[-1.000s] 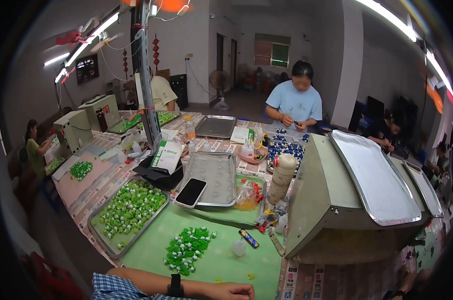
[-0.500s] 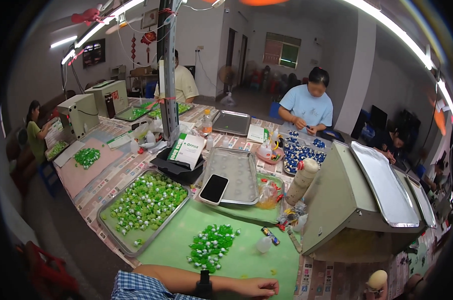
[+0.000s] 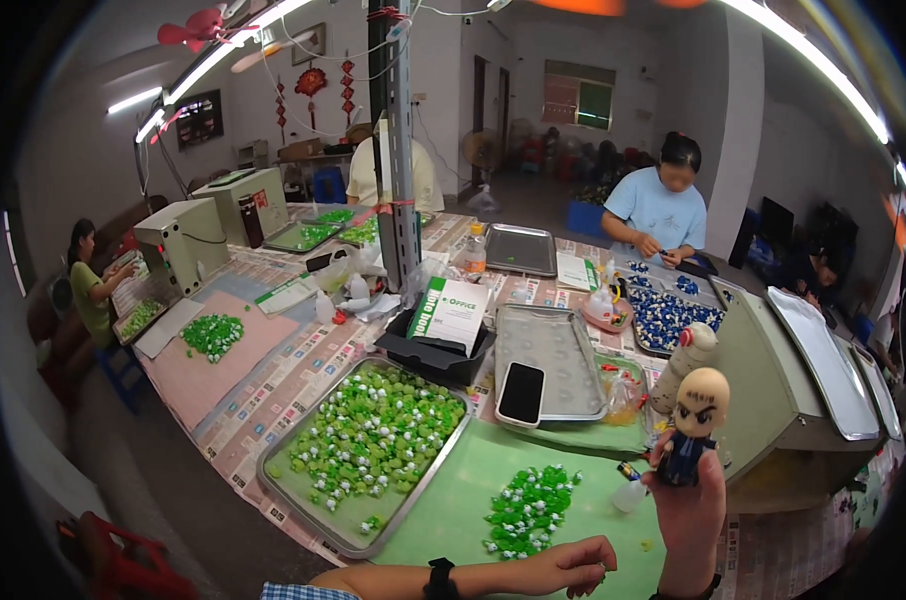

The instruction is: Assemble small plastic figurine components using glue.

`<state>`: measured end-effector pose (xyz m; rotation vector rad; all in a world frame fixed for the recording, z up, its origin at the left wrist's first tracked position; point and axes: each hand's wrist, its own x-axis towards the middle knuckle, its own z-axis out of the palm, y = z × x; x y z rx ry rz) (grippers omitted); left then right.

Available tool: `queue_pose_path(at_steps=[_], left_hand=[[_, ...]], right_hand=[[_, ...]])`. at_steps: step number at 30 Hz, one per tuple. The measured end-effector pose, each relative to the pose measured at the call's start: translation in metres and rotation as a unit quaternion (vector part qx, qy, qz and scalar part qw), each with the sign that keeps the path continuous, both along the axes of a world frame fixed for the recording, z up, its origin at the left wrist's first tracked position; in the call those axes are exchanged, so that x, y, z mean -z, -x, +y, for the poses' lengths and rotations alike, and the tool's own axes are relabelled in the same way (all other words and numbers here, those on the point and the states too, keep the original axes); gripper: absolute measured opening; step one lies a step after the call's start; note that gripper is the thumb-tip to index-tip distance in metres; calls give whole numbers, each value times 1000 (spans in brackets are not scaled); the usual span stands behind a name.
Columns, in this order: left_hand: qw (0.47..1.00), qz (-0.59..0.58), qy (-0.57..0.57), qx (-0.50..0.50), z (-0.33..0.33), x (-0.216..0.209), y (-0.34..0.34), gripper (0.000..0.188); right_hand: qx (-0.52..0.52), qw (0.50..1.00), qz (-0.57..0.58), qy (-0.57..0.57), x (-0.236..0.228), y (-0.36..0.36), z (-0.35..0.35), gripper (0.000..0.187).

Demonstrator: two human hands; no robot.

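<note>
A small bald-headed figurine (image 3: 700,405) in a dark outfit stands upright in my right hand (image 3: 695,500), whose fingers wrap round its lower body. My left hand (image 3: 573,563), with a dark watch on its wrist, lies across the front of the green mat (image 3: 443,500). Its fingers are loosely bent, with nothing seen between them. Just beyond that hand is a loose pile of small green and silver-white pieces (image 3: 531,508). Behind the right hand stand a small translucent bottle (image 3: 629,495) and a partly hidden small tube.
A metal tray (image 3: 273,470) of light green pieces lies left of the mat. A phone (image 3: 521,393) rests on a grey tray (image 3: 563,320), beside a black box (image 3: 428,355) with a notebook. At right is a large beige machine (image 3: 773,390). Co-workers sit around the table.
My right hand has raised the figurine from the lower right edge, up and to the left. The whole view has shifted, so the table sits further right. My left fingers now droop.
</note>
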<state>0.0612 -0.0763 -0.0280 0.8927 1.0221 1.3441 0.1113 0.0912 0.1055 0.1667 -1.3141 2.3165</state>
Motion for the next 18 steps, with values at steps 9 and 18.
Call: queue_pose_path(at_steps=[9,18], left_hand=[[993,-10,-104,-46,-2,-12,25,15],[994,-61,-50,-76,-24,-1,29,18]], right_hand=[[253,953,94,-136,16,61,-5,43],[421,878,96,-210,24,78,20,66]])
